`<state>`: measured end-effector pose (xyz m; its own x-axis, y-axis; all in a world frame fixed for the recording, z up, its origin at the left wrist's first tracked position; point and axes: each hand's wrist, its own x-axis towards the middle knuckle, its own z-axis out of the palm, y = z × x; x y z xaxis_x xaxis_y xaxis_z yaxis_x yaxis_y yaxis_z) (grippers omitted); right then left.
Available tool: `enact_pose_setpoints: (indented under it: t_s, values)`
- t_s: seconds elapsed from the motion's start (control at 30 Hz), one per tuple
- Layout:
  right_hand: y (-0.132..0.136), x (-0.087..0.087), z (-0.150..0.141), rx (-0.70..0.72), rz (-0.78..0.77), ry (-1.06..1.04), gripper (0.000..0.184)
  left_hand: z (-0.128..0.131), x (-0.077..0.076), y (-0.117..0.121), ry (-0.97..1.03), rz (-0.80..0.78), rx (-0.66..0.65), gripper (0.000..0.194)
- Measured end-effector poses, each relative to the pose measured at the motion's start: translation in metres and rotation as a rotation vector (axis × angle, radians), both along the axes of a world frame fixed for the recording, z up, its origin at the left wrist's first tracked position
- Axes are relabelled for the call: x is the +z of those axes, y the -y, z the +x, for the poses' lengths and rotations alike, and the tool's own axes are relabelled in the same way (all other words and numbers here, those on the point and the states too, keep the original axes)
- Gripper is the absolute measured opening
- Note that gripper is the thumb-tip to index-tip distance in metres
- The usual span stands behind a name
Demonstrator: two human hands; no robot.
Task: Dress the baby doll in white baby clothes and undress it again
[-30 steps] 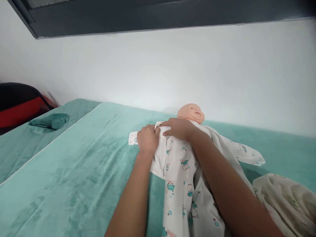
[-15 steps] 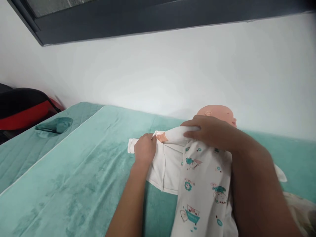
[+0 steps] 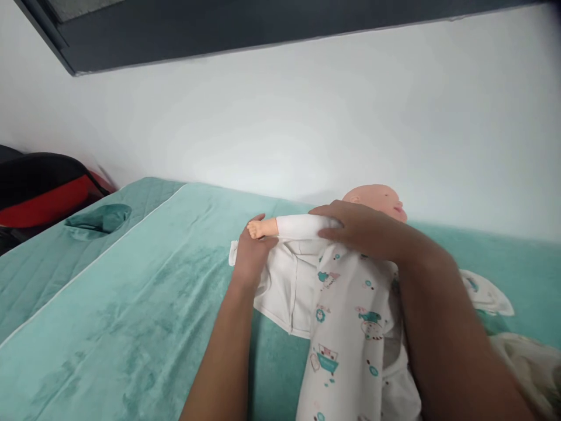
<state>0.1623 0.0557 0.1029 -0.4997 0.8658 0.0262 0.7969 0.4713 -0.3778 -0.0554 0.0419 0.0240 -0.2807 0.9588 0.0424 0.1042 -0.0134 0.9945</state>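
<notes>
A baby doll [image 3: 377,200] lies on its back on a teal blanket [image 3: 131,304], head toward the wall. It is partly wrapped in a white sleepsuit [image 3: 346,316] printed with small teal and pink figures. One doll arm [image 3: 289,227] in a plain white sleeve sticks out to the left, its bare little hand showing. My left hand [image 3: 249,254] is closed on the sleepsuit's loose sleeve just under that doll hand. My right hand [image 3: 355,228] lies over the doll's shoulder and upper arm, fingers curled around them.
A white wall rises right behind the bed, with a dark window frame [image 3: 263,29] above. A black and red bag [image 3: 39,187] sits at the far left beside a dark teal cloth [image 3: 99,218]. Crumpled pale fabric [image 3: 526,362] lies at the lower right.
The doll's arm has come out to the left in its white sleeve, its hand now bare. My left hand slid under it; my right hand shifted onto the shoulder.
</notes>
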Motion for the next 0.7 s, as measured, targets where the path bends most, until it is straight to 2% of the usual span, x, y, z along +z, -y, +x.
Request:
enact_pose_setpoints:
  t_s: [0.1,0.23,0.43,0.53,0.63,0.7]
  values:
    - [-0.004,-0.011,-0.015,-0.003,-0.003,0.038,0.021,-0.001,0.014,0.007,0.346,0.024,-0.081,0.061]
    - [-0.005,-0.021,-0.031,0.011,0.02,0.103,0.019,0.001,0.02,0.011,0.549,0.028,-0.135,0.053]
    - [-0.015,-0.034,-0.023,-0.038,-0.003,0.004,0.033,-0.001,-0.004,-0.004,0.775,-0.058,0.08,0.026]
    - [-0.019,-0.036,-0.014,-0.184,-0.003,-0.096,0.037,-0.004,-0.016,-0.011,0.865,-0.089,0.169,0.019]
    - [-0.012,-0.037,-0.003,-0.351,0.052,-0.291,0.029,-0.005,-0.023,-0.015,0.91,-0.095,0.216,0.017]
    - [0.0,-0.044,0.008,-0.403,0.081,-0.461,0.025,-0.005,-0.024,-0.017,0.924,-0.08,0.229,0.018]
